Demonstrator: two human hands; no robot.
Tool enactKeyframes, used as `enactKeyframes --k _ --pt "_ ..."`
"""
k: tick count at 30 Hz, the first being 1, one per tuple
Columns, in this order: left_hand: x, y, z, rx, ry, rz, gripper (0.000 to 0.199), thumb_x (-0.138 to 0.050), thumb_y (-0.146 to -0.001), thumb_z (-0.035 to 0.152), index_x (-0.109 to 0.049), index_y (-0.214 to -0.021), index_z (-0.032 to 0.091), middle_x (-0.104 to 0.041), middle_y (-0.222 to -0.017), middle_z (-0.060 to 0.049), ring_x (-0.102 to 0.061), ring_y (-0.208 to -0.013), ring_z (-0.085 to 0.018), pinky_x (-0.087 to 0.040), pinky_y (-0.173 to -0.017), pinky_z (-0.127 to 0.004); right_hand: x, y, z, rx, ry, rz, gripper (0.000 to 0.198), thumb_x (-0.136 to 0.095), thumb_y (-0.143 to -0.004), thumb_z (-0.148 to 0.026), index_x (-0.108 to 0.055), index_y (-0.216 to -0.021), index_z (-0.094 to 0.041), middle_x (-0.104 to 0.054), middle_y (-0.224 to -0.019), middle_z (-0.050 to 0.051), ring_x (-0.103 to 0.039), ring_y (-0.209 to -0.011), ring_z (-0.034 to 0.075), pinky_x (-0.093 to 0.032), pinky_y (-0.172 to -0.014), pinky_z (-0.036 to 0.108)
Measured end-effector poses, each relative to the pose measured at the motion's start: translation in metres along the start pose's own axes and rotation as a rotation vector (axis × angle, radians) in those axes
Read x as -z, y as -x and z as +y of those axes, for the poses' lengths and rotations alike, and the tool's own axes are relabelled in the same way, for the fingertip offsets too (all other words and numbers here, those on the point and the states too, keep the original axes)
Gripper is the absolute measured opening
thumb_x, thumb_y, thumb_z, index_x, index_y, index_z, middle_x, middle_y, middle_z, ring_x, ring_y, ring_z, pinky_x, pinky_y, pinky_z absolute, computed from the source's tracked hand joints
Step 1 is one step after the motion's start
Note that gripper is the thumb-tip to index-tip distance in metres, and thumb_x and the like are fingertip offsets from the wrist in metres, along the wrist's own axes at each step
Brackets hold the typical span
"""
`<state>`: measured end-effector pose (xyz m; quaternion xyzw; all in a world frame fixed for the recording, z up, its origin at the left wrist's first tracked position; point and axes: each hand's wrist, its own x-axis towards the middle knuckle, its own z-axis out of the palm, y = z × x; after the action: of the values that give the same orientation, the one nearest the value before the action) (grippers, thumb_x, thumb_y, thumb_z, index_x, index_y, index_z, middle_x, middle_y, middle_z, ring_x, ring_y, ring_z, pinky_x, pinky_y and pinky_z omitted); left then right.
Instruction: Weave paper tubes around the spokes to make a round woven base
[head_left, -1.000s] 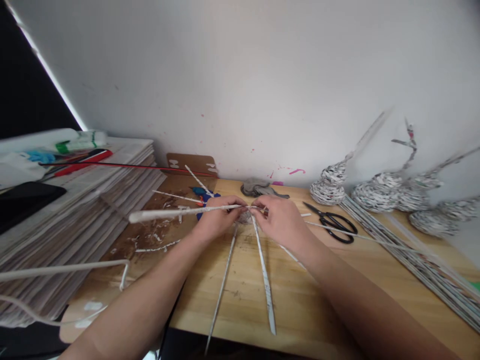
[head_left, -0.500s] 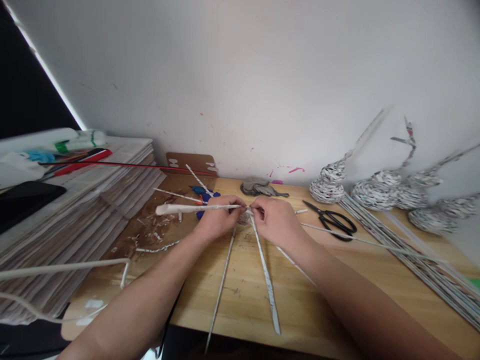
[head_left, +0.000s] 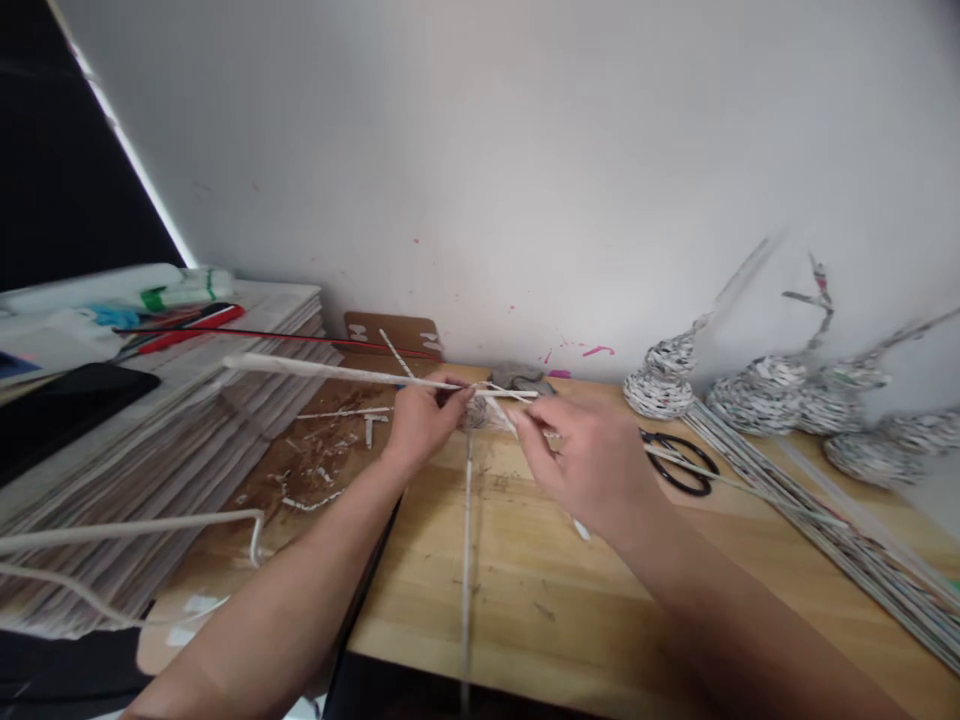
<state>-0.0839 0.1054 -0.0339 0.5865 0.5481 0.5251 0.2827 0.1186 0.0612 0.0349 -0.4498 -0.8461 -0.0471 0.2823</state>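
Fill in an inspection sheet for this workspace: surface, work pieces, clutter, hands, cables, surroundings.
Surface: wooden tabletop, pale, with small dark marks.
Work pieces: small woven piece partly hidden at the hands; long white paper strip running leftward.
Clutter: white paper scraps on the left; black-handled scissors and bundle of paper strips on the right.
Hands: left hand pinches the long strip; right hand is at the strips, exact grip unclear.
Cables: white bent line at lower left, possibly a cable.
Surroundings: white wall with pink marks; paper stack left; woven paper forms right.
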Motion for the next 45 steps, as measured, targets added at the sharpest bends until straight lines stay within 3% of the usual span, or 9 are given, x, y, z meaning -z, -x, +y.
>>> enactKeyframes --k 4,8,10,12,16,20,26,34,45 --pt "0.008 -0.008 0.007 0.102 0.264 0.066 0.035 -0.076 -0.069 0.046 -0.069 -0.085 0.016 -0.070 -0.075 -0.002 -0.064 -0.061 -0.015 -0.056 -0.054 -0.026 0.020 0.012 0.002 -0.046 -0.037 -0.331 0.048 -0.043 -0.096 -0.036 -0.057 -0.053 -0.020 -0.057 -0.052 0.002 -0.046 -0.046 0.013 -0.025 -0.052 0.031" --pt "0.007 -0.012 0.017 0.153 0.451 0.074 0.041 -0.083 -0.060 0.045 -0.068 -0.084 0.014 -0.068 -0.073 -0.001 -0.063 -0.064 -0.014 -0.057 -0.055 -0.025 -0.005 0.028 0.020 -0.051 -0.259 -0.494 0.032 -0.044 -0.095 -0.029 -0.069 -0.077 -0.021 -0.071 -0.077 0.005 -0.063 -0.070 0.019 -0.040 -0.062 0.030" --pt "0.003 -0.012 0.023 0.169 0.479 0.040 0.043 -0.084 -0.057 0.044 -0.069 -0.083 0.014 -0.068 -0.074 -0.001 -0.063 -0.066 -0.014 -0.058 -0.056 -0.025 -0.028 0.032 0.028 -0.222 -0.465 -0.428 0.029 -0.049 -0.093 -0.036 -0.066 -0.112 -0.022 -0.072 -0.096 0.008 -0.066 -0.082 0.021 -0.046 -0.068 0.032" --pt "-0.003 -0.010 0.031 0.184 0.473 -0.026 0.043 -0.085 -0.056 0.043 -0.070 -0.084 0.013 -0.069 -0.076 -0.002 -0.064 -0.068 -0.015 -0.058 -0.057 -0.026 -0.049 0.033 0.034 -0.444 -0.748 -0.289 0.039 -0.052 -0.091 -0.042 -0.059 -0.124 -0.023 -0.071 -0.101 0.008 -0.066 -0.074 0.020 -0.046 -0.058 0.030" --pt "-0.021 -0.005 0.045 0.205 0.430 -0.170 0.044 -0.085 -0.057 0.044 -0.071 -0.085 0.012 -0.070 -0.078 -0.005 -0.065 -0.067 -0.016 -0.058 -0.055 -0.026 -0.070 0.028 0.038 -0.609 -1.312 -0.055 0.039 -0.070 -0.078 -0.047 -0.065 -0.108 -0.023 -0.070 -0.099 0.005 -0.067 -0.074 0.017 -0.045 -0.050 0.023" --pt "-0.040 0.000 0.048 0.220 0.431 -0.210 0.044 -0.084 -0.058 0.043 -0.069 -0.085 0.012 -0.069 -0.076 -0.004 -0.064 -0.064 -0.014 -0.059 -0.054 -0.026 -0.073 0.026 0.038 -0.666 -1.594 0.113 0.034 -0.079 -0.070 -0.040 -0.068 -0.096 -0.021 -0.068 -0.085 0.000 -0.061 -0.068 0.012 -0.043 -0.050 0.020" --pt "-0.058 0.009 0.043 0.236 0.411 -0.257 0.043 -0.084 -0.059 0.044 -0.065 -0.083 0.014 -0.067 -0.075 -0.003 -0.064 -0.064 -0.015 -0.058 -0.051 -0.026 -0.076 0.025 0.043 -0.832 -1.669 0.295 0.031 -0.083 -0.063 -0.035 -0.063 -0.083 -0.021 -0.069 -0.079 -0.002 -0.063 -0.070 0.016 -0.048 -0.060 0.027" --pt "-0.061 0.018 0.035 0.287 0.412 -0.269 0.043 -0.082 -0.060 0.044 -0.065 -0.087 0.015 -0.064 -0.075 -0.001 -0.062 -0.065 -0.014 -0.060 -0.053 -0.028 -0.077 0.026 0.051 -0.767 -1.542 0.310 0.025 -0.082 -0.064 -0.033 -0.062 -0.073 -0.021 -0.064 -0.070 -0.001 -0.057 -0.063 0.015 -0.044 -0.057 0.028" --pt "-0.058 0.018 0.035 0.267 0.393 -0.263 0.040 -0.081 -0.063 0.044 -0.064 -0.085 0.015 -0.064 -0.076 -0.002 -0.062 -0.064 -0.014 -0.058 -0.051 -0.026 -0.059 0.025 0.048 -0.590 -1.632 0.077 0.030 -0.076 -0.071 -0.029 -0.067 -0.099 -0.023 -0.071 -0.094 0.003 -0.065 -0.083 0.020 -0.051 -0.073 0.032"
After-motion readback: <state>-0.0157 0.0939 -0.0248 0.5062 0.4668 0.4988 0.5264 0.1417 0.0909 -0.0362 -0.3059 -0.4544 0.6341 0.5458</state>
